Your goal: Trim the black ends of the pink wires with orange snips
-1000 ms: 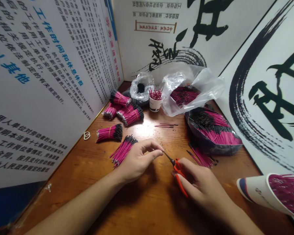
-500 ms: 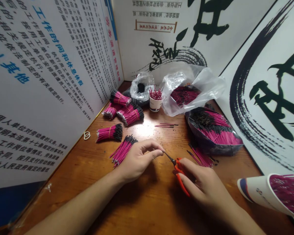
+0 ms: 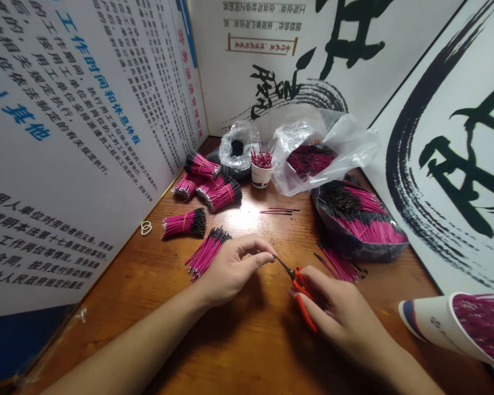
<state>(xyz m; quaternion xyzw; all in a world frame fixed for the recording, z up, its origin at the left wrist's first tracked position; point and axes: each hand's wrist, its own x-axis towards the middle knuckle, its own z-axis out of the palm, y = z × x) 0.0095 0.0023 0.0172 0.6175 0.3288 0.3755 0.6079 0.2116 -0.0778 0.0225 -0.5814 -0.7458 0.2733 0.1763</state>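
My left hand (image 3: 234, 269) is closed in a pinch, thumb against forefinger; whatever lies between the fingertips is too small to make out. In my right hand (image 3: 346, 310) are orange-handled snips (image 3: 302, 299), their slim dark jaws pointing up and left. The jaw tips meet the fingertips of my left hand. Beside my left wrist lies a loose pile of pink wires (image 3: 206, 255) with black ends. More loose pink wires (image 3: 340, 266) lie beyond my right hand.
Banded wire bundles (image 3: 177, 224) lie at the left. At the back stand a paper cup (image 3: 261, 176) and a clear plastic bag (image 3: 286, 178). A dark bag of wires (image 3: 360, 249) sits at the right, near a tipped cup (image 3: 436, 321). Printed panels surround the wooden table (image 3: 230, 351).
The handles of the snips have come slightly closer together as my right hand's fingers tighten. My left hand stays in the same place.
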